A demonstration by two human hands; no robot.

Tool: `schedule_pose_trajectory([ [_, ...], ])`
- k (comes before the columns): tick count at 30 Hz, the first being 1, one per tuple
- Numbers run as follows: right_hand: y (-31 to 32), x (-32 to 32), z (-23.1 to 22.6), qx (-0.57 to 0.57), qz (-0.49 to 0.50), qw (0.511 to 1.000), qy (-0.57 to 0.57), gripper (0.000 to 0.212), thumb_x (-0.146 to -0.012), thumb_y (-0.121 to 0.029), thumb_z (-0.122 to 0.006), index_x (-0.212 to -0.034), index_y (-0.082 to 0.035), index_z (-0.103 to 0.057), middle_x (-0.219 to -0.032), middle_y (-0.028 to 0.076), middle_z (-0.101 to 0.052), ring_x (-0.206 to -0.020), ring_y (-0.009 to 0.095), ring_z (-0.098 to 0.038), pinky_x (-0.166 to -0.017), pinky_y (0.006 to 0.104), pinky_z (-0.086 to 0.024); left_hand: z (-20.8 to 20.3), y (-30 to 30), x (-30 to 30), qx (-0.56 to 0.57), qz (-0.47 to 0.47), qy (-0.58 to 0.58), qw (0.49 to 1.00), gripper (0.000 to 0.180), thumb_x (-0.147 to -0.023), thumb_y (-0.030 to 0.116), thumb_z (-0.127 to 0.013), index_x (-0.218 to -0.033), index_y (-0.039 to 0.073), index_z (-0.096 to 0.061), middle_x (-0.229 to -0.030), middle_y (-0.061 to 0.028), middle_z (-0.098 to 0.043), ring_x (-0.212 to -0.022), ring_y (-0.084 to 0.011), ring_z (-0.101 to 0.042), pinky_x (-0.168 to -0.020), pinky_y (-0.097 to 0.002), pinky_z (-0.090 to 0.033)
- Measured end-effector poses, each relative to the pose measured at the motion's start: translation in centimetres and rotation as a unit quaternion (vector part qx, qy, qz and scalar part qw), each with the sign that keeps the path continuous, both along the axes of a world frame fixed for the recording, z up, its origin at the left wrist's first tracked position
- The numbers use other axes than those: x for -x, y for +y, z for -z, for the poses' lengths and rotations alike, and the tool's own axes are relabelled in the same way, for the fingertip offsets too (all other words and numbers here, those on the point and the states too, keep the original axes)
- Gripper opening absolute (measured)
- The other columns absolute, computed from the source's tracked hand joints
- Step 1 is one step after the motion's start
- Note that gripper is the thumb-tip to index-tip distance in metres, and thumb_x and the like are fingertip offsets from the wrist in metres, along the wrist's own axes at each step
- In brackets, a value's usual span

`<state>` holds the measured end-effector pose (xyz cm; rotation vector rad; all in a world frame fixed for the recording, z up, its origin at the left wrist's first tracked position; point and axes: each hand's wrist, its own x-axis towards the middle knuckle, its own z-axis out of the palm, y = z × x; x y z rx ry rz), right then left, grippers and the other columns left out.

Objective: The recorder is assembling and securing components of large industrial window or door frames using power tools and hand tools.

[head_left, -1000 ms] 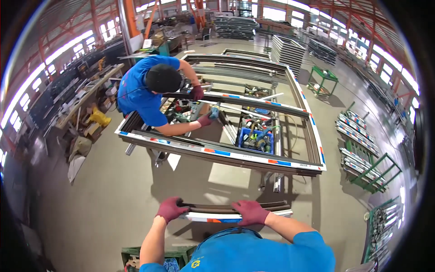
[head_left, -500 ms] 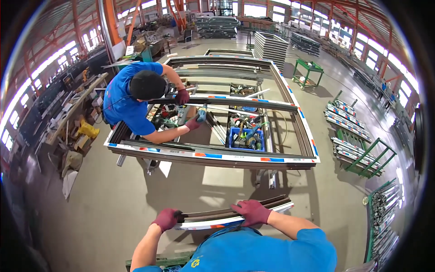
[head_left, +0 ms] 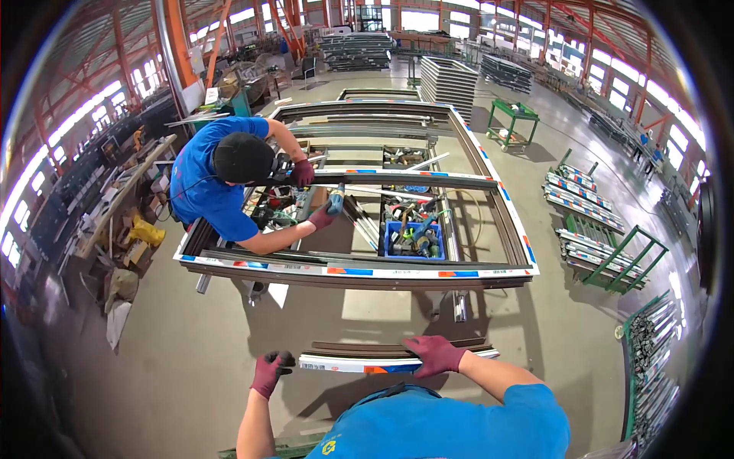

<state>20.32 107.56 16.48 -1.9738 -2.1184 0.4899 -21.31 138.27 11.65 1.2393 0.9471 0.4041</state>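
Note:
My right hand (head_left: 436, 356), in a maroon glove, is closed over the right part of a brown window-frame profile (head_left: 353, 355). The profile has white protective film with orange and blue patches along its near side, and it lies crosswise in front of my body. Just off its left end is my left hand (head_left: 273, 372), gloved the same way with dark fingertips. Its fingers are bent but apart, with nothing between them. Beyond the profile a large brown window frame (head_left: 367, 269) rests on supports, its edges covered in the same film.
A co-worker in blue (head_left: 210, 183) leans over the frame's left side, a cordless drill (head_left: 336, 199) in one gloved hand. Inside the frame's outline sits a blue crate (head_left: 413, 240) of tools. Green racks (head_left: 623, 264) of profiles stand right, with a green cart (head_left: 514, 122) farther back.
My left hand has let go of the profile's left end and moved slightly left. My right hand and the profile have shifted a little to the right. The co-worker's drill remains at the frame bar.

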Motion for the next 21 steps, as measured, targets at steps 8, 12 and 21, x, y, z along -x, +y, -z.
schedule_pose_trajectory([
  [8, 1.1, 0.4, -0.1, -0.019, -0.051, 0.998, -0.022, 0.099, -0.068, -0.045, -0.087, -0.151, -0.005, -0.048, -0.126, 0.021, -0.064, -0.114, 0.04, -0.066, -0.091, 0.0484, -0.057, -4.1, -0.8, -2.9, -0.088, 0.199, 0.028, 0.976, 0.043, -0.1, 0.025, -0.075, -0.134, -0.002, -0.07, -0.119, -0.0122, -0.076, -0.103, -0.0174, -0.072, -0.089, -0.0324, -0.06],
  [12, 0.0, 0.4, 1.2, 0.002, -0.076, 0.997, 0.006, 0.101, -0.069, -0.047, -0.088, -0.153, -0.008, -0.048, -0.125, 0.022, -0.064, -0.114, 0.041, -0.066, -0.091, 0.0504, -0.057, -3.8, -1.3, -2.2, -0.045, 0.249, 0.109, 0.961, 0.033, -0.097, 0.019, -0.079, -0.12, -0.004, -0.077, -0.104, -0.0077, -0.08, -0.094, -0.0153, -0.074, -0.087, -0.032, -0.061],
  [21, -1.7, -0.8, 0.4, 0.071, -0.084, 0.988, 0.105, 0.104, -0.072, -0.044, -0.084, -0.159, -0.007, -0.042, -0.144, 0.02, -0.059, -0.126, 0.04, -0.063, -0.103, 0.0475, -0.055, -3.6, -1.7, -2.2, -0.06, 0.27, 0.076, 0.958, 0.03, -0.098, 0.023, -0.076, -0.113, -0.003, -0.079, -0.092, -0.0053, -0.077, -0.083, -0.0135, -0.07, -0.075, -0.03, -0.059],
])
